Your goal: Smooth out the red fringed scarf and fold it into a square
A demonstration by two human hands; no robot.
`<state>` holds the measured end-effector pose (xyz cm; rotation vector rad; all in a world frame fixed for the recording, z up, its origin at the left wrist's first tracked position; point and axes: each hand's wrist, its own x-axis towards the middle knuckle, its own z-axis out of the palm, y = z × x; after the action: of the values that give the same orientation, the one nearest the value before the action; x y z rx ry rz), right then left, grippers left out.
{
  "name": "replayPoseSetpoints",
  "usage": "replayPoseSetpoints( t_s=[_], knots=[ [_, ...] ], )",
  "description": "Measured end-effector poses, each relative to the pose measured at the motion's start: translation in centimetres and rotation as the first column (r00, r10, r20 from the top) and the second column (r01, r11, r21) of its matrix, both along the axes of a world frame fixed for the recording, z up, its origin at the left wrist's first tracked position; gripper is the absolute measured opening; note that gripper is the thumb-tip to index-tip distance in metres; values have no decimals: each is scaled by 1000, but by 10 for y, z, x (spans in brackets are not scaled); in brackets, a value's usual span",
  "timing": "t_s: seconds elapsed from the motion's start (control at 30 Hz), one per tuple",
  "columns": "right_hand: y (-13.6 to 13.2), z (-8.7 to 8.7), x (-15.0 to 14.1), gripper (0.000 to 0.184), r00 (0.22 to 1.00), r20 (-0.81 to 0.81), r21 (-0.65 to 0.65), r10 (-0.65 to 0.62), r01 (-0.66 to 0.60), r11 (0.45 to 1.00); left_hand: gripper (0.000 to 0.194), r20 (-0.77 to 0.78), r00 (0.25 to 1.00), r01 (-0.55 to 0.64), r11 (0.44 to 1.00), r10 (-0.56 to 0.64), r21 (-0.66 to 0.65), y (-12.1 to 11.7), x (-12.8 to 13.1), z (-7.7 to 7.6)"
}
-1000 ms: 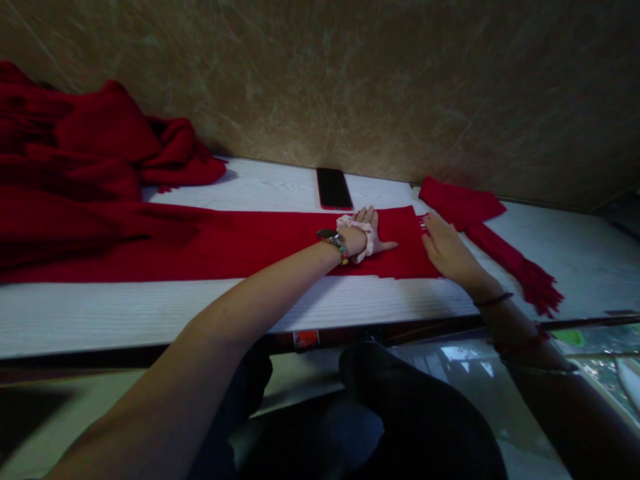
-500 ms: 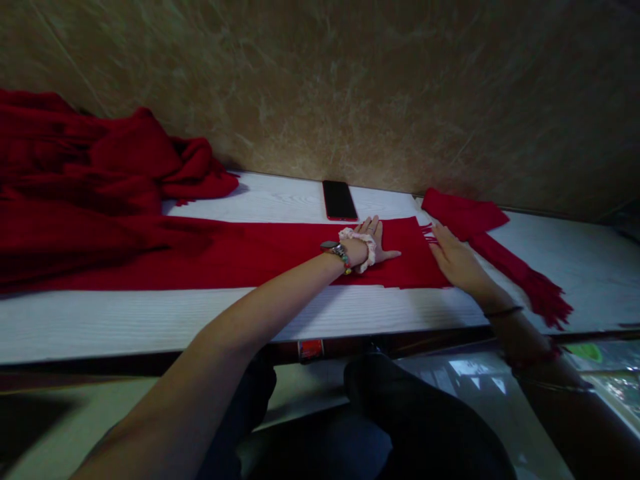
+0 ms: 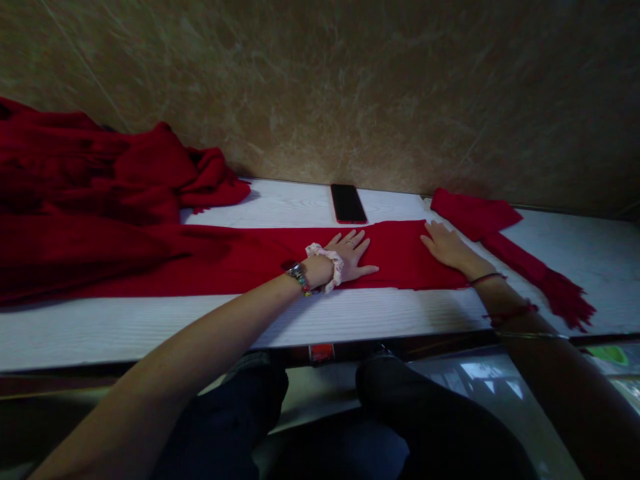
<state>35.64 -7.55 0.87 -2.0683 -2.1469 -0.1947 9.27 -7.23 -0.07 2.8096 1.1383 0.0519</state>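
A long red scarf (image 3: 250, 260) lies stretched along the white wood-grain table (image 3: 190, 327), mostly flat at its right end. My left hand (image 3: 349, 257) rests on it with fingers spread, a watch, beads and a pale scrunchie around the wrist. At the scarf's right end, my right hand (image 3: 447, 245) lies flat, fingers stretched out and covering part of that edge. Neither hand grips the cloth. Toward the left the scarf runs up to a rumpled heap of red cloth (image 3: 145, 163).
A dark-screened phone (image 3: 349, 204) with a red edge lies behind the scarf. Another red piece with a fringe (image 3: 520, 257) lies bent at the right. A brown marbled wall (image 3: 320, 93) rises along the table's back. My legs (image 3: 425, 407) are below the front edge.
My left hand has slid left along the scarf, away from my right hand. My right hand has come down over the scarf's end, hiding the fringe that showed before. The view has shifted slightly.
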Motion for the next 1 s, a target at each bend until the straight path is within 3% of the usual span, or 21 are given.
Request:
replayPoseSetpoints(
  t_s=[0.1, 0.2, 0.27, 0.37, 0.43, 0.57, 0.67, 0.73, 0.83, 0.93, 1.0],
  knots=[
    [-9, 12, -39, 49, 988, -39, 140, 151, -144, 980, 62, 47, 999, 21, 999, -22, 34, 3, -7, 8],
    [-21, 7, -85, 47, 925, -100, 95, 366, -357, 929, 58, 53, 997, 50, 997, -54, 64, 6, -25, 21],
    [-28, -3, -105, 46, 912, -102, 65, 397, -392, 918, 57, 52, 993, 98, 992, -102, 83, 6, -42, 27],
    [-35, -17, -112, 44, 917, -57, 50, 396, -393, 918, 57, 65, 980, 183, 981, -188, 66, 4, -74, 29],
    [-36, -20, -109, 43, 913, -51, 52, 405, -402, 914, 57, 90, 980, 172, 984, -176, 50, 0, -95, 26],
    [-41, -9, -110, 39, 901, -139, 170, 410, -386, 907, 53, 151, 983, 90, 993, -102, 81, -11, -124, 26],
    [-54, 7, -124, 33, 827, -224, 291, 515, -448, 846, 36, 133, 987, 79, 989, -95, 122, -18, -134, 33],
    [-64, 12, -135, 30, 746, -240, 270, 622, -564, 780, 29, 72, 993, 82, 987, -92, 136, -21, -137, 36],
    [-73, 9, -146, 27, 694, -152, 154, 703, -686, 711, 34, -48, 998, 42, 987, -35, 156, -21, -141, 36],
    [-72, 1, -148, 27, 737, 0, 105, 675, -672, 733, 31, -94, 995, -5, 985, 21, 172, -21, -148, 36],
    [-70, -2, -148, 27, 765, 76, 134, 640, -643, 754, 28, -33, 999, 0, 990, 5, 141, -23, -154, 38]
  ],
)
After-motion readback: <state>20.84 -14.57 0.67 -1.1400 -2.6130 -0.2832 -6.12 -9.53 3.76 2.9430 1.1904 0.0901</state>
